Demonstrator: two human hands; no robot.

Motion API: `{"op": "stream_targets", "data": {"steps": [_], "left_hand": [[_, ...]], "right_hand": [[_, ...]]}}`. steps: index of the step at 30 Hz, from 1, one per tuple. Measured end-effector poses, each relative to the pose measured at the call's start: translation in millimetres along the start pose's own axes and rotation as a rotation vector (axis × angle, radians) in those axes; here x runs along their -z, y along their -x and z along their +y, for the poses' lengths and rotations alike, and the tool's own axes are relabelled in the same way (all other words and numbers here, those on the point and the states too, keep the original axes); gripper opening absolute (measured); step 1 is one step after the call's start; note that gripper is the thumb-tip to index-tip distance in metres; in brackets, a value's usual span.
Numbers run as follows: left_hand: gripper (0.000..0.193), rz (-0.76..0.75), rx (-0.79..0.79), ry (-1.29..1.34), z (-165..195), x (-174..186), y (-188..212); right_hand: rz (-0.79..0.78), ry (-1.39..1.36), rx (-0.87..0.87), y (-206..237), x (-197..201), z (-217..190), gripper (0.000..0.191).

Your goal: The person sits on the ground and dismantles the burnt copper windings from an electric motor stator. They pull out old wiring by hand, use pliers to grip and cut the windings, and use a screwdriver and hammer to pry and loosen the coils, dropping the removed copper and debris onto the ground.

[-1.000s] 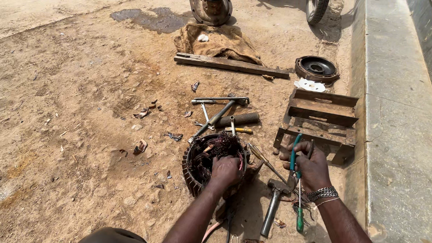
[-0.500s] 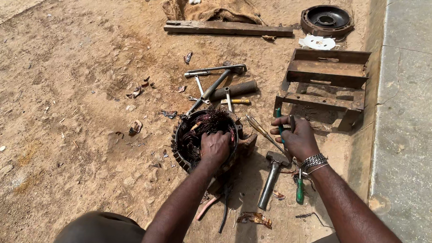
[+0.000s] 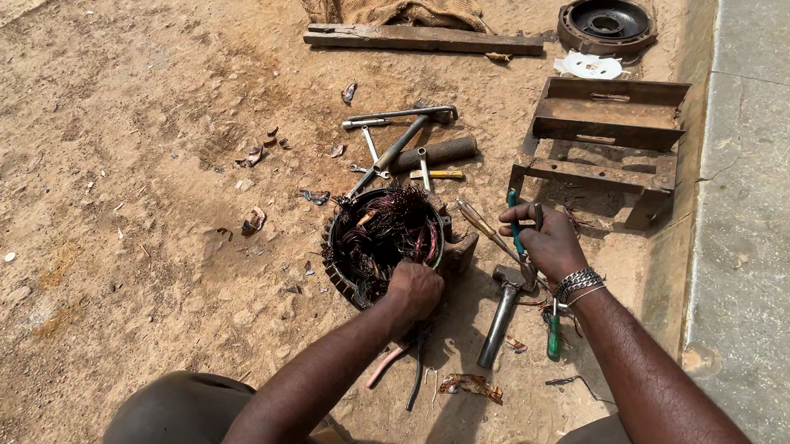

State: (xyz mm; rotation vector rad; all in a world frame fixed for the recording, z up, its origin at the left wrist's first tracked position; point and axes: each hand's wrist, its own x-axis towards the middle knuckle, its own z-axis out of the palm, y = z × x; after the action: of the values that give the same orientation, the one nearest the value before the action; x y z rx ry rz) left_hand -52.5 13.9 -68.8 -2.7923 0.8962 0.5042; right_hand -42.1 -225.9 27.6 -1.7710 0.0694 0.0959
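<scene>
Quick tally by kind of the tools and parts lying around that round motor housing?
Hammers: 1
Green-handled screwdrivers: 2, one in the right hand, one on the ground
Pliers: 1
Round metal covers: 1
Metal frames: 1
Wooden planks: 1
Total: 7
The loose bar tools above the housing overlap too much to count.

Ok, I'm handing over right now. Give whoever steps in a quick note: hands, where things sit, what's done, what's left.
Left hand: fist gripping the near rim of the motor stator on the sandy ground.
Right hand: closed on a green-handled tool, beside the stator.
Hammer lies below the right hand; spare tools lie beyond the stator; metal frame to the right.
Done: windings torn loose, tangled.
Left: copper wire sits in the core.
</scene>
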Motion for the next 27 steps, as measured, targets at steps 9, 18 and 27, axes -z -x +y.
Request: {"op": "stream_targets", "data": {"steps": [9,18,27], "left_hand": [[0.074,0.441,0.049,1.125,-19,71,5],[0.022,0.698,0.165,1.298,-44,107,6],[0.014,0.672,0.403,1.213,-94,67,-19]], "right_hand": [[-0.082,-0.094,0.069,-12,-27,-6,0.031],[-0.067,-0.421,0.308,-19,-61,1,0.014],[-0.164,-0.165,-0.04,-39,-60,36,0.033]]}}
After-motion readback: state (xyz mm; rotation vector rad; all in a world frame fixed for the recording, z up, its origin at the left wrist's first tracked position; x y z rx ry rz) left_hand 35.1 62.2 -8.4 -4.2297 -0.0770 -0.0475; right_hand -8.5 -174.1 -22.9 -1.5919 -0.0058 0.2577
